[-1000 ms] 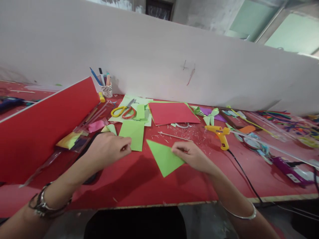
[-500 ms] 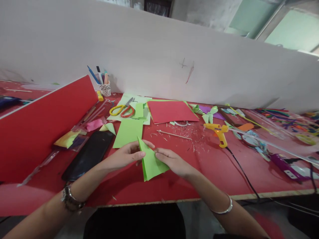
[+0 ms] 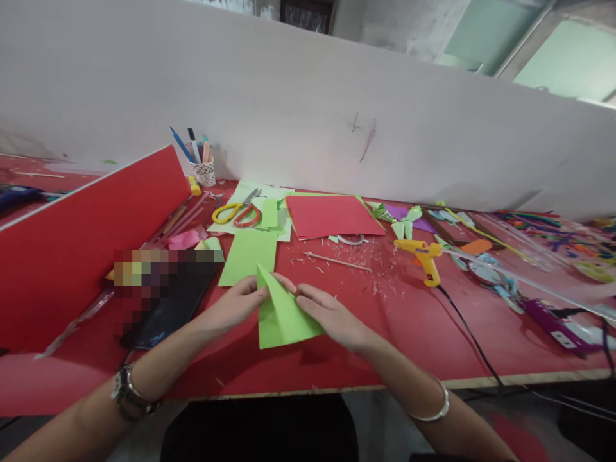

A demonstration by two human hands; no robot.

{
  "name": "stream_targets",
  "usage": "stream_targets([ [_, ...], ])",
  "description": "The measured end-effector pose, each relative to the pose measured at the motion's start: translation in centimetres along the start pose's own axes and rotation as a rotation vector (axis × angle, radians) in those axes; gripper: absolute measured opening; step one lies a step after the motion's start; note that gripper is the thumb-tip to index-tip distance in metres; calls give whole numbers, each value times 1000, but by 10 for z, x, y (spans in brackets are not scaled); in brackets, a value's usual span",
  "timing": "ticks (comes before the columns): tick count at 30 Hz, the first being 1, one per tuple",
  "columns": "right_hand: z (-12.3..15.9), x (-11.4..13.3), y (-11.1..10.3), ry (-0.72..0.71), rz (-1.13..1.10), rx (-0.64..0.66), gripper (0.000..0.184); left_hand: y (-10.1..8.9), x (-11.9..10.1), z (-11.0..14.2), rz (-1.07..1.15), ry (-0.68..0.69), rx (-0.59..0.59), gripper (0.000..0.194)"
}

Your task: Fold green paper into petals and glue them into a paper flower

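Since the picture taken one second ago, the left hand (image 3: 240,301) has been brought across to the folded green paper (image 3: 289,323), which was then held by the right hand (image 3: 337,321) alone; the paper has been shifted leftward, and compared with half a second ago more of its left flap has been brought into view.

At the far left, a tilted red board (image 3: 96,244) is seen on the red tabletop (image 3: 423,321). Between it and the left hand lies a dark flat object (image 3: 178,321), partly masked by blurred blocks. Farther back, pens are held in a patterned cup (image 3: 204,174). Next come scissors (image 3: 246,203), laid on pale green paper (image 3: 240,191), and a flat green sheet (image 3: 250,252) just beyond the left hand.

By the left fingers the folded paper is pinched near its upper tip, the thumb placed on the near side and other fingers behind. The paper is held between the two hands, its body hanging below the fingers; whether its lower edge touches the tabletop cannot be told. By the right fingers its upper right edge is pinched, their tips placed just beside the left ones.

Beyond, a red sheet (image 3: 332,216) and a thin stick (image 3: 337,262) are seen. Farther right lie a yellow glue gun (image 3: 426,260) and a purple power block (image 3: 553,324).
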State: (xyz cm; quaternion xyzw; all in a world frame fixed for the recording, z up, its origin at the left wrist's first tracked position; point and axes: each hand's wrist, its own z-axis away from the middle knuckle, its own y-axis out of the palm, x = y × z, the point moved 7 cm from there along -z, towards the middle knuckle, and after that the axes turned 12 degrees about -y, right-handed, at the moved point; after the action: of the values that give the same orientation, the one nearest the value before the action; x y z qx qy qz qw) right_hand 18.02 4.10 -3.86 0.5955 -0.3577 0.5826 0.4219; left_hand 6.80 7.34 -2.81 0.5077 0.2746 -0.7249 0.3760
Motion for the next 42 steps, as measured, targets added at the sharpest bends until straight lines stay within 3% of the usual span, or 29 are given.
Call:
stream_targets([
  [2, 3, 16, -2, -175, 354, 31, 34, -4, 1, -1, -8, -43, -69, 34],
  [4, 11, 32, -1, -341, 659, 26, 53, -9, 3, -3, -14, -81, -146, 37],
  [7, 21, 42, 2, -464, 872, 7, 76, -16, 8, -7, -96, -117, -232, 42],
  [11, 30, 47, -9, -562, 851, -190, 53, -14, 14, -11, -228, -152, -186, 48],
  [13, 37, 55, -15, -676, 891, -280, 52, -11, 17, -12, -214, -182, -138, 48],
  [15, 43, 66, -13, -794, 1020, -243, 58, -5, 21, -12, -141, -229, -77, 45],
  [16, 45, 69, -10, -830, 1096, -163, 59, -3, 22, -12, -102, -251, -48, 43],
  [19, 49, 71, -5, -832, 1323, 94, 49, 2, 24, -13, -14, -288, 18, 40],
  [21, 52, 72, -9, -811, 1416, 160, 50, 4, 24, -13, 18, -295, 65, 39],
  [27, 58, 60, -13, -770, 1550, 230, 67, 4, 21, -10, 47, -298, 168, 33],
  [32, 63, 53, -7, -807, 1632, 174, 45, 11, 24, -11, 17, -293, 281, 31],
  [35, 61, 49, -3, -824, 1542, 178, 42, 9, 25, -15, -223, -234, 203, 35],
  [37, 58, 44, 1, -850, 1526, 215, 35, 2, 21, -16, -439, -131, 43, 39],
  [40, 51, 29, 6, -868, 1601, 299, 25, -7, 7, -10, -780, 88, -271, 63],
  [42, 44, 14, 6, -807, 1617, 366, 22, 2, 3, -1, -949, 223, -302, 64],
])
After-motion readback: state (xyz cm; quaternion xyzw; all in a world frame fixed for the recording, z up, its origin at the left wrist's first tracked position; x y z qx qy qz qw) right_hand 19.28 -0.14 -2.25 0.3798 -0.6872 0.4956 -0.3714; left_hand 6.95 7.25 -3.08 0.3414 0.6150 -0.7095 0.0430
